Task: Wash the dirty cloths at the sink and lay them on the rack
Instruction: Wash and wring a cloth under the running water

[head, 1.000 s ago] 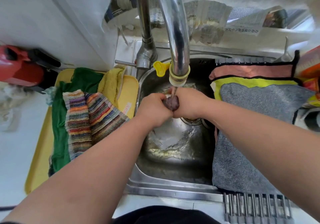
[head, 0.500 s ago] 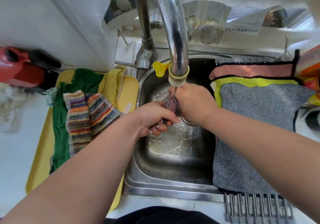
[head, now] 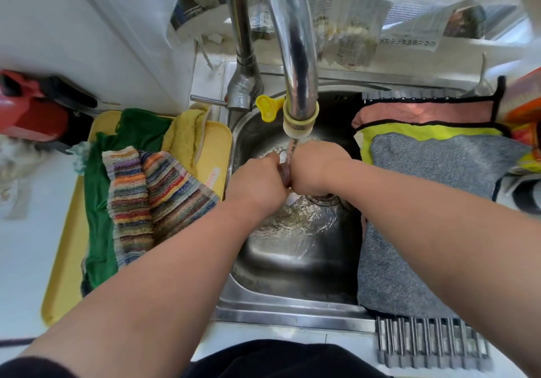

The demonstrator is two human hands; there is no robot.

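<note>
- The left hand [head: 257,184] and the right hand [head: 317,169] are meeting knuckle to knuckle beneath the faucet nozzle [head: 300,120]. Both are gripping a small dark cloth [head: 286,174] with curled fingers, and only a narrow strip of it is showing between the fists.
- The water stream [head: 292,147] is falling onto that strip, over the sink [head: 292,275] and just above the drain [head: 325,199].
- Judged step: the cloth is being rubbed or wrung under running water. It is not yet lying on the rack.
- Risk, splash: the fists are sitting close under the nozzle, so water is likely deflecting off them. Spray could be reaching the grey cloth [head: 439,202] lying on the rack [head: 430,345] just right of the basin.
- Risk, drop: the cloth is small and wet. A loosening grip would be sending it toward the drain.
- Risk, poor rinse: most of the cloth is bunched inside the fists, so water may not be reaching its inner folds.
- Risk, crowding: the grey cloth, the pink cloth [head: 424,112] and the yellow-green cloth [head: 409,130] are covering most of the rack. Only its near end is showing bare, so overlapping is likely.
- Risk, mix-up: the green cloth [head: 96,202], striped cloth [head: 140,196] and yellow cloth [head: 184,137] are lying on the yellow tray [head: 58,289] just left of the sink. Setting the rinsed cloth there would be dirtying it again.
</note>
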